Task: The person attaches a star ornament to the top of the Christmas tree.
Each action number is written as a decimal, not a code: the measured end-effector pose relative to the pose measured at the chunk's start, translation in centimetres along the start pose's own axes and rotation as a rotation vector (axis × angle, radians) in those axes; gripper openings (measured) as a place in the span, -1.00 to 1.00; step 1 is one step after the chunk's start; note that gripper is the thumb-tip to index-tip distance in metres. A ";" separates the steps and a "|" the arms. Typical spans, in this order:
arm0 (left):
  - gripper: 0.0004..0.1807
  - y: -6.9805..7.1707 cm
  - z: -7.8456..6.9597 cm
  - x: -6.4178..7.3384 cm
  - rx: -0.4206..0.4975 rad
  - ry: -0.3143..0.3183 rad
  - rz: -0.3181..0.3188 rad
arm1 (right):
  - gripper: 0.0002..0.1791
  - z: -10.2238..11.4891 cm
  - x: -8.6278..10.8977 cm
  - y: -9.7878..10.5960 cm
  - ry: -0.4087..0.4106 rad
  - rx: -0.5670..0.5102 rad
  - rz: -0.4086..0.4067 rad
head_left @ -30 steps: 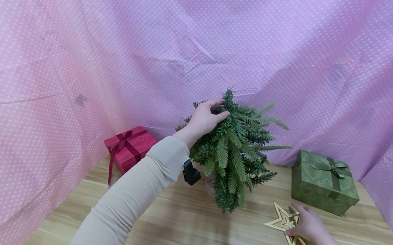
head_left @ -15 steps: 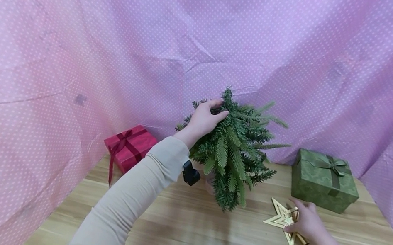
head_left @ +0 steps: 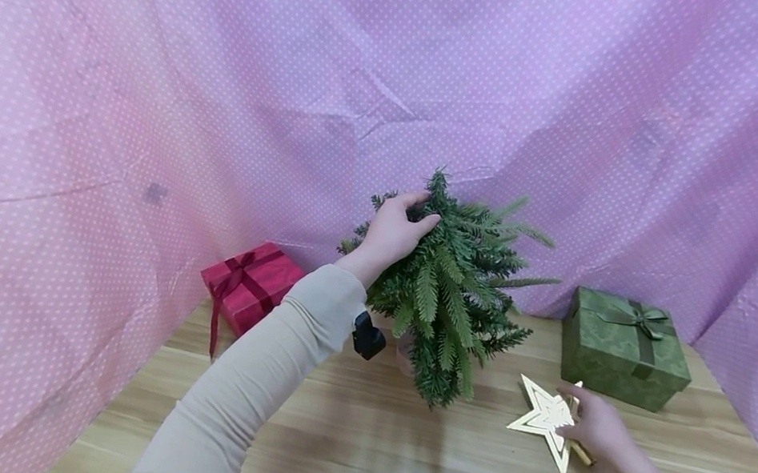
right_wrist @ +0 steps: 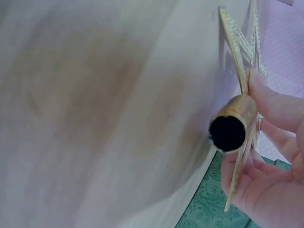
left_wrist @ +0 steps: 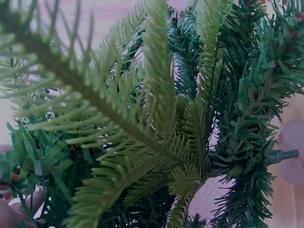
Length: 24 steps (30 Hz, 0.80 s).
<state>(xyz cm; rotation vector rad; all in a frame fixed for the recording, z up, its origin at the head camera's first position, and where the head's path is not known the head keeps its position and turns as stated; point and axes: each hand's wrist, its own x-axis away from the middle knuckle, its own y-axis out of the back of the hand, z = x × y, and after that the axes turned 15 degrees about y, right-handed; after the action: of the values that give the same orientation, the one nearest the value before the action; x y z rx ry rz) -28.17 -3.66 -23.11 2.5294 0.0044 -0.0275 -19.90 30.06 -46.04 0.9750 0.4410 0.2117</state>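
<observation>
A small artificial Christmas tree [head_left: 451, 295] stands mid-table in the head view. My left hand [head_left: 395, 227] grips it near the top, thumb and forefinger curved about the upper branches; the other fingers are hidden in the greenery. Branches fill the left wrist view, with a bit of the hand [left_wrist: 19, 209] at lower left. At the right, my right hand [head_left: 602, 433] pinches a gold star tree topper [head_left: 543, 413] between thumb and fingers. In the right wrist view the topper's hollow tube [right_wrist: 237, 111] faces the camera, its dark opening visible.
A red gift box [head_left: 279, 271] with a ribbon lies at the back left, behind my left forearm. The green gift box [head_left: 603, 369] sits just beyond my right hand. Pink dotted cloth [head_left: 404, 54] hangs around the wooden table [head_left: 333, 456].
The star has shifted slightly up the view and tilted, its face now catching bright light, as my right hand moves with it. My left hand and the tree are nearly still.
</observation>
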 end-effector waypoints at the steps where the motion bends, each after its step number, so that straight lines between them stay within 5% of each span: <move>1: -0.47 0.0 0.0 0.0 -0.004 -0.006 -0.009 | -0.29 -0.1 -0.1 0.0 -0.002 -0.005 0.004; 8: -0.47 0.0 0.4 -0.3 0.060 -0.039 0.014 | -0.35 0.0 -0.2 0.4 -0.044 -0.086 0.028; 24: -0.50 0.1 -0.4 -0.7 0.249 0.157 0.096 | -0.35 -0.7 0.2 0.6 -0.133 -0.406 0.100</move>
<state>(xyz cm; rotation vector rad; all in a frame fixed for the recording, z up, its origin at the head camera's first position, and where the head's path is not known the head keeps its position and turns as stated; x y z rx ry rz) -28.89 -3.50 -22.67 2.7706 -0.0610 0.2223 -20.00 30.99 -45.94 0.6078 0.2142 0.3114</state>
